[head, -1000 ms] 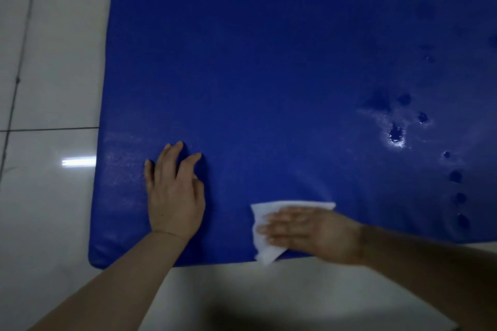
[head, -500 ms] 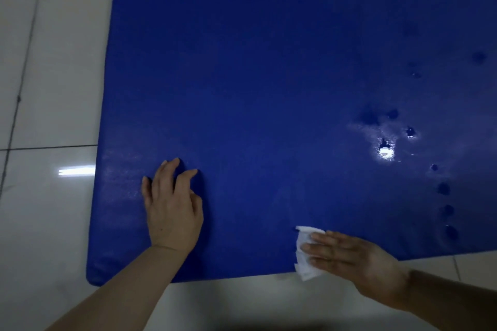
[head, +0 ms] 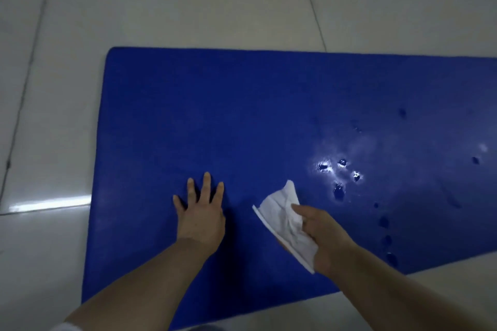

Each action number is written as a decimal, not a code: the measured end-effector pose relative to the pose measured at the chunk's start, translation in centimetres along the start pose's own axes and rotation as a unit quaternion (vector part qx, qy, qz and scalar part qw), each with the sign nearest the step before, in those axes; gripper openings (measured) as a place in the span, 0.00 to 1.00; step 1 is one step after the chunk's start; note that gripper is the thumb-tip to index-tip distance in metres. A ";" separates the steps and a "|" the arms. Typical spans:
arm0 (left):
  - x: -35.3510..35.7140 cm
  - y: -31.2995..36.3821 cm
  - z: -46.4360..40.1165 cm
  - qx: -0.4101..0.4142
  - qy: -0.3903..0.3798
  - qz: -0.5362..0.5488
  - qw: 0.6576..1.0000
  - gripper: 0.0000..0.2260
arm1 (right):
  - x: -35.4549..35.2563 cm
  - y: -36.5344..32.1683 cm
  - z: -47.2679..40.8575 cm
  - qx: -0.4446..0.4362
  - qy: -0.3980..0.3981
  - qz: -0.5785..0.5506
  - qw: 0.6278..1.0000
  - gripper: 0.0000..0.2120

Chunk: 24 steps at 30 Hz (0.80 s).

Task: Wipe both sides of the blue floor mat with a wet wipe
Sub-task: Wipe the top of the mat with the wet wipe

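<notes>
Gripping crumpled white wipe (head: 286, 219), glossy mat (head: 242, 121).

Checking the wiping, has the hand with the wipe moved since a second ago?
Yes. The right hand has lifted the wipe off the mat's near edge and carried it right, away from the flat left hand, toward the dark spots.

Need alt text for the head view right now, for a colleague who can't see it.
A right hand holds a crumpled white wet wipe over a blue floor mat on pale floor tiles. The left hand presses flat on the mat; dark dents mark its right part.
</notes>
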<state>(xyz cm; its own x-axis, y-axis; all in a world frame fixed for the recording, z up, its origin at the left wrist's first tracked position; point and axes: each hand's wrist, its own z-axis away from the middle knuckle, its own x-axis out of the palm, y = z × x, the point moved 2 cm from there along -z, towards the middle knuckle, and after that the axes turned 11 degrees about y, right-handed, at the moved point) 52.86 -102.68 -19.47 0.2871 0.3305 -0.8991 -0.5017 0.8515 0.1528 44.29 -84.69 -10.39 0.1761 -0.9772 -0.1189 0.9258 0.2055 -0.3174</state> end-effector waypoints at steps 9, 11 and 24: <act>-4.0 -1.2 -1.6 0.050 -0.185 -0.102 0.976 0.33 | 2.5 -12.1 1.0 -0.113 -0.049 0.204 0.971 0.16; -4.9 -0.7 -1.9 0.032 -0.220 -0.117 0.968 0.34 | 2.1 -14.2 1.0 -0.109 -0.066 0.225 0.966 0.16; -12.0 7.9 -8.9 -0.074 -0.131 -0.117 0.982 0.16 | -1.3 -15.4 -4.3 -0.007 -0.091 0.056 0.994 0.07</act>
<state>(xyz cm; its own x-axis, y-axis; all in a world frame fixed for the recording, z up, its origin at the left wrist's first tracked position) 38.15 -103.53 -11.14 0.5991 0.2431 -0.7629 -0.5042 0.8547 -0.1236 28.35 -86.32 -9.38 0.3371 -0.9413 0.0178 0.8922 0.3133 -0.3254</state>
